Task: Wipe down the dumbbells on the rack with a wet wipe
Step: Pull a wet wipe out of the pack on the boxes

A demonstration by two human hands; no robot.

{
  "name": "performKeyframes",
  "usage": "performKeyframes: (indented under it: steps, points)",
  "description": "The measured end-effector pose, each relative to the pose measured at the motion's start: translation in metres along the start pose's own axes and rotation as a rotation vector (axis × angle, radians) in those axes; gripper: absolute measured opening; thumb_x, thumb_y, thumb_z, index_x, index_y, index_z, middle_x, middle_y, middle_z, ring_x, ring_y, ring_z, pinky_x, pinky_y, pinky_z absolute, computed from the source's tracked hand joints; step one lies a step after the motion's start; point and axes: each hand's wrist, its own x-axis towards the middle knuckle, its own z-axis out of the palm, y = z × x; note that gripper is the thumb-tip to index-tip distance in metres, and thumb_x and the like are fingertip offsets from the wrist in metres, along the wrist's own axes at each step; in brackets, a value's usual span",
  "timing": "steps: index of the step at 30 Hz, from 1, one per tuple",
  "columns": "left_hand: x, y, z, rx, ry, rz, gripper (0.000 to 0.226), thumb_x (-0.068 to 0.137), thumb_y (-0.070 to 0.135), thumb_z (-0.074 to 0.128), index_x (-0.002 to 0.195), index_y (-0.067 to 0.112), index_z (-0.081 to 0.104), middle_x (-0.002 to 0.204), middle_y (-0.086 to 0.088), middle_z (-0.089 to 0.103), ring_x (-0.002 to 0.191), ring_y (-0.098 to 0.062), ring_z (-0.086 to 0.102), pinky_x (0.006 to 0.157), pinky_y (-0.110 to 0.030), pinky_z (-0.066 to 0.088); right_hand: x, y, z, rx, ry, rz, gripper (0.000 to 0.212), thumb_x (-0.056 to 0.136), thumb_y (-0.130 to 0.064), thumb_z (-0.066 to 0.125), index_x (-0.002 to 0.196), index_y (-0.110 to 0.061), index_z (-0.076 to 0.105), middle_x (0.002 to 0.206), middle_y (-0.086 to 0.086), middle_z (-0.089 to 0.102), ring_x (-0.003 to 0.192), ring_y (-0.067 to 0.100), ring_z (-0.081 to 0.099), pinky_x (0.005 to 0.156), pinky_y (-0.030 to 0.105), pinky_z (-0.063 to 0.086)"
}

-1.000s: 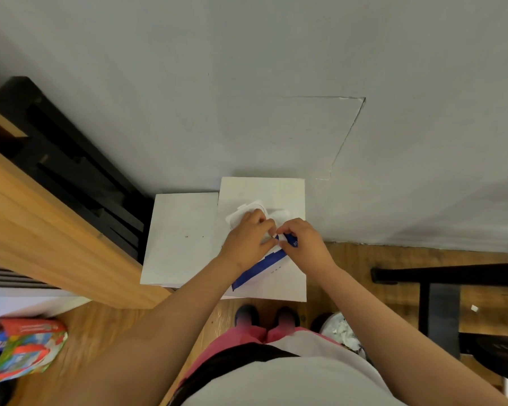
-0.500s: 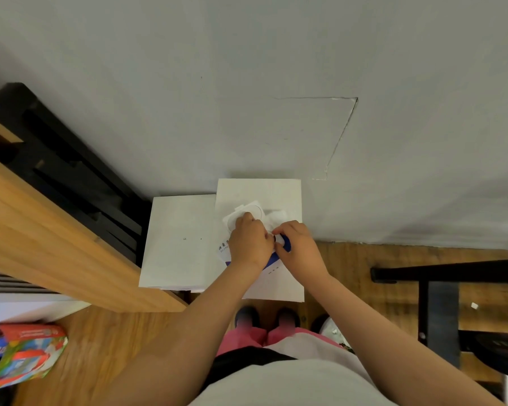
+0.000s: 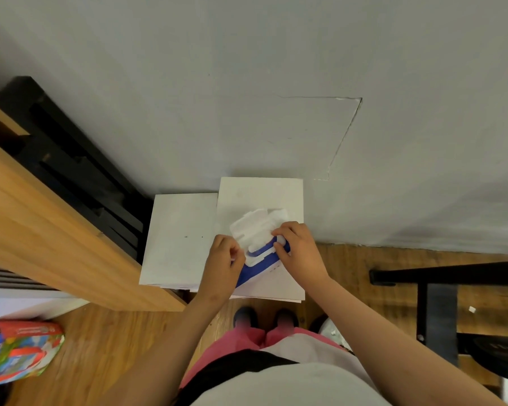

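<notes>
A blue wet wipe pack (image 3: 257,272) lies on the right one of two white boxes (image 3: 258,194) against the wall. Its white flip lid (image 3: 242,228) stands open. A white wet wipe (image 3: 264,230) sticks up out of the opening. My left hand (image 3: 222,263) grips the pack's near left edge with curled fingers. My right hand (image 3: 301,253) is at the pack's far end, and its finger and thumb pinch the wipe's lower right corner. At the right edge stands a black dumbbell rack (image 3: 436,291) with a dark round weight (image 3: 494,348) low on it.
The left white box (image 3: 178,238) sits beside a wooden counter (image 3: 50,230) with a black slatted frame (image 3: 71,171) behind it. A colourful bag (image 3: 21,351) lies on the wood floor at lower left. A small bin (image 3: 333,332) stands by my feet.
My left hand has drawn back to the left, off the top of the pack. The open lid and the raised wipe now show. My right hand stays at the pack's far end.
</notes>
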Motion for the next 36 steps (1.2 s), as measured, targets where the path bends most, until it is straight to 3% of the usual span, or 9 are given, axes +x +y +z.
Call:
performKeyframes:
  steps: [5,11,16,21,24,27,30,33,36]
  points:
    - [0.000,-0.004,0.002,-0.095,0.017,-0.005,0.010,0.097,0.015,0.058,0.089,0.013,0.051,0.098,0.002,0.055,0.088,-0.016,0.059,0.075,-0.015,0.050,0.007,-0.012,0.000,-0.144,0.004,-0.117,0.017,0.079,-0.007,0.074,0.096,-0.009,0.072,0.102,0.008,0.065,0.095,0.027,0.061,0.085,0.031,0.044]
    - [-0.005,-0.007,0.004,-0.119,0.024,0.037,0.014,0.094,0.013,0.061,0.085,0.016,0.052,0.095,0.000,0.057,0.086,-0.018,0.061,0.076,-0.026,0.055,0.021,-0.026,-0.003,-0.220,-0.217,-0.150,0.022,0.097,-0.019,0.055,0.113,-0.010,0.067,0.120,0.004,0.061,0.111,0.020,0.051,0.097,0.028,0.043]
    - [-0.003,-0.012,0.004,-0.146,0.032,0.025,0.010,0.093,0.010,0.061,0.085,0.009,0.056,0.093,-0.004,0.059,0.083,-0.020,0.060,0.076,-0.037,0.056,0.021,-0.032,-0.005,-0.348,-0.257,-0.209,0.026,0.100,-0.024,0.049,0.103,-0.008,0.069,0.115,0.008,0.062,0.107,0.023,0.051,0.098,0.036,0.043]
    - [-0.002,-0.013,0.003,-0.152,0.009,0.007,0.009,0.094,0.013,0.061,0.087,0.010,0.056,0.095,-0.003,0.060,0.085,-0.019,0.061,0.079,-0.035,0.056,0.026,-0.040,-0.001,-0.473,-0.331,-0.119,0.034,0.102,-0.036,0.042,0.119,-0.012,0.057,0.130,0.005,0.051,0.121,0.020,0.043,0.106,0.032,0.032]
    - [-0.002,-0.012,0.001,-0.156,0.004,-0.002,0.009,0.095,0.013,0.061,0.089,0.012,0.055,0.097,-0.002,0.060,0.087,-0.018,0.061,0.080,-0.031,0.055,0.024,-0.036,0.003,-0.513,-0.376,-0.120,0.033,0.101,-0.030,0.049,0.128,-0.013,0.048,0.136,0.005,0.046,0.125,0.021,0.040,0.110,0.033,0.029]
    - [-0.003,-0.011,0.002,-0.156,0.006,-0.014,0.010,0.095,0.015,0.061,0.090,0.013,0.053,0.100,-0.002,0.059,0.089,-0.016,0.061,0.078,-0.023,0.053,0.023,-0.033,-0.001,-0.382,-0.356,-0.053,0.026,0.099,-0.019,0.053,0.123,-0.011,0.050,0.131,0.005,0.049,0.120,0.020,0.044,0.108,0.029,0.035]
    - [-0.004,-0.011,0.003,-0.145,0.020,-0.022,0.011,0.096,0.017,0.060,0.089,0.013,0.053,0.099,0.001,0.058,0.089,-0.015,0.061,0.075,-0.019,0.052,0.023,-0.036,-0.011,-0.071,-0.308,0.109,0.016,0.103,-0.012,0.040,0.111,-0.006,0.053,0.119,0.009,0.054,0.110,0.022,0.052,0.098,0.029,0.046]
    - [-0.004,-0.011,0.002,-0.140,0.020,-0.031,0.011,0.096,0.018,0.059,0.089,0.013,0.053,0.097,0.004,0.056,0.089,-0.015,0.060,0.073,-0.015,0.051,0.021,-0.037,-0.019,0.319,-0.243,0.278,0.021,0.106,-0.019,0.033,0.109,-0.008,0.051,0.112,0.006,0.057,0.102,0.020,0.059,0.081,0.021,0.053]
    - [-0.004,-0.012,0.002,-0.145,0.018,-0.041,0.011,0.096,0.019,0.060,0.090,0.014,0.053,0.098,0.004,0.057,0.089,-0.014,0.060,0.072,-0.014,0.051,0.021,-0.038,-0.027,0.591,-0.136,0.311,0.019,0.106,-0.023,0.031,0.098,-0.017,0.048,0.106,0.005,0.060,0.095,0.015,0.062,0.071,0.013,0.052]
